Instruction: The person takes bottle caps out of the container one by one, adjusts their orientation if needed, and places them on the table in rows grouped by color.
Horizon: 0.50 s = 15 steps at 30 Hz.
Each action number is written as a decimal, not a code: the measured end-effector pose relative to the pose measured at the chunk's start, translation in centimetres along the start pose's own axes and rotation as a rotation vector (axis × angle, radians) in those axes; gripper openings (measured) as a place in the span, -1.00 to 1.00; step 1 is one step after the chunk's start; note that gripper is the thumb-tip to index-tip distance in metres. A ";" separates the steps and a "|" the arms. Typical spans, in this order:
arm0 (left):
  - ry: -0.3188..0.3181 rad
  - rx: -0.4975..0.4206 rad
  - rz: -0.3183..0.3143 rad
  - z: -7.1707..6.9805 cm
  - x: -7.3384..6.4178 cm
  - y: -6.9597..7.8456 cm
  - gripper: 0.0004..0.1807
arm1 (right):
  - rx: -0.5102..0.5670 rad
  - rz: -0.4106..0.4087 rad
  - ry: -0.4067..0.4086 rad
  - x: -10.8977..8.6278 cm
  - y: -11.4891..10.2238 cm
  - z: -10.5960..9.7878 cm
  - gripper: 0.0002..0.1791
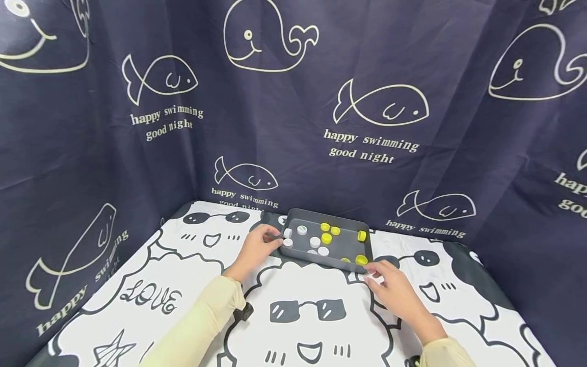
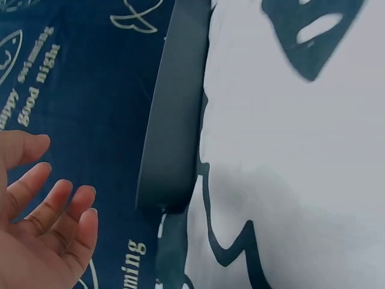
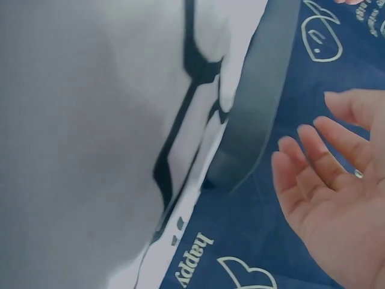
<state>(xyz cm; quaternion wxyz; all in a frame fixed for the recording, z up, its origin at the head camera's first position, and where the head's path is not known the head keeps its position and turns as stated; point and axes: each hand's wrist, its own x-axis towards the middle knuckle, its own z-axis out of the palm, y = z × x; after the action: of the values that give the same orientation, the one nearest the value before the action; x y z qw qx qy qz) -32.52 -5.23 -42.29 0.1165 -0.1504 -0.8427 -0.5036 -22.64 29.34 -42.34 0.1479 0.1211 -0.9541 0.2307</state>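
A dark grey rectangular tray (image 1: pixel 341 250) stands near the back edge of the table, set slightly askew. Inside it lie several white bottle caps (image 1: pixel 314 242), mostly toward the left, and several yellow bottle caps (image 1: pixel 326 238) in the middle and on the right. My left hand (image 1: pixel 258 248) is at the tray's left end; in the left wrist view its fingers (image 2: pixel 72 220) are relaxed and bent a little, with a gap to the tray wall. Beside the front right corner is my right hand (image 1: pixel 392 286), its fingers (image 3: pixel 310 159) loosely spread and holding nothing.
A white cloth (image 1: pixel 293 336) with black cartoon drawings covers the table. Behind and at both sides hangs a dark blue curtain (image 1: pixel 284 112) printed with whales and fish, close to the tray's back wall.
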 end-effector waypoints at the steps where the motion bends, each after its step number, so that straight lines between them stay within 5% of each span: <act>1: 0.004 -0.003 -0.005 0.1 0.3 -0.3 -0.79 | -0.002 0.007 0.011 0.3 0.2 0.2 -0.70; 5: -0.017 0.056 0.015 0.7 1.2 -1.3 -0.77 | -0.021 0.053 0.030 1.5 0.9 0.6 -0.69; 11: -0.133 0.180 0.028 1.7 1.4 -2.0 -0.70 | -0.021 0.115 -0.030 2.8 1.6 0.9 -0.71; 15: -0.136 0.184 0.055 2.3 1.4 -2.2 -0.78 | 0.000 0.123 -0.046 3.3 2.0 1.0 -0.83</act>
<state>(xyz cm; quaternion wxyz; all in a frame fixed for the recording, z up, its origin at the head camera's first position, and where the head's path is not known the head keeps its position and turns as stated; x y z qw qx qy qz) -34.76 -3.99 -44.65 0.0863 -0.1961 -0.8870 -0.4091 -26.56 30.08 -42.84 0.1116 0.0674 -0.9628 0.2366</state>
